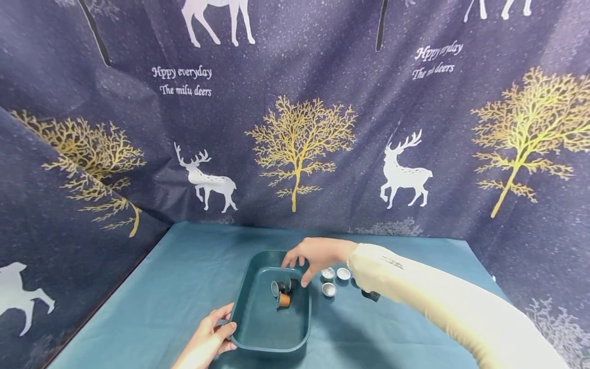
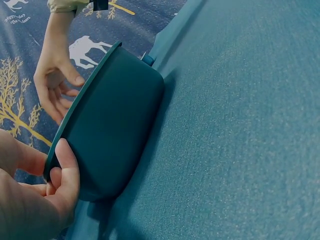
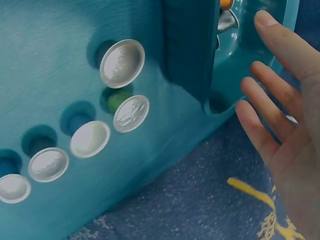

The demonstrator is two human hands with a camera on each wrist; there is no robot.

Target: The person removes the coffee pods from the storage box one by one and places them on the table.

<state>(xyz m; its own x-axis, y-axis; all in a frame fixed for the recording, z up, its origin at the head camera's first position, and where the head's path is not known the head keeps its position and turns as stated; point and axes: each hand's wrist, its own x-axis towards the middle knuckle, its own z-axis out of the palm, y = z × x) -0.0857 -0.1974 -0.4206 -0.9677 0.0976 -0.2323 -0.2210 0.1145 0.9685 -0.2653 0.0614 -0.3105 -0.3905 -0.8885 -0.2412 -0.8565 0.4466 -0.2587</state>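
A deep teal tub (image 1: 267, 330) stands on the cloth-covered table with three coffee capsules on its floor: one orange (image 1: 283, 300) and two dark ones (image 1: 277, 288). My left hand (image 1: 207, 334) pinches the tub's near-left rim, thumb and fingers on either side of the wall, as the left wrist view also shows. Over the far right part of the tub hovers my right hand (image 1: 315, 253), fingers spread and loosely bent, nothing between them. Below its thumb lie the dark capsules. Right of the tub sit more capsules (image 1: 329, 290), silver lids facing up.
In the right wrist view several lidded capsules line the table, among them a green one (image 3: 118, 101) and a blue one (image 3: 80, 121). A small black object (image 1: 371, 295) shows under the right sleeve (image 1: 415, 287). A dark patterned curtain (image 1: 295, 77) hangs behind the table.
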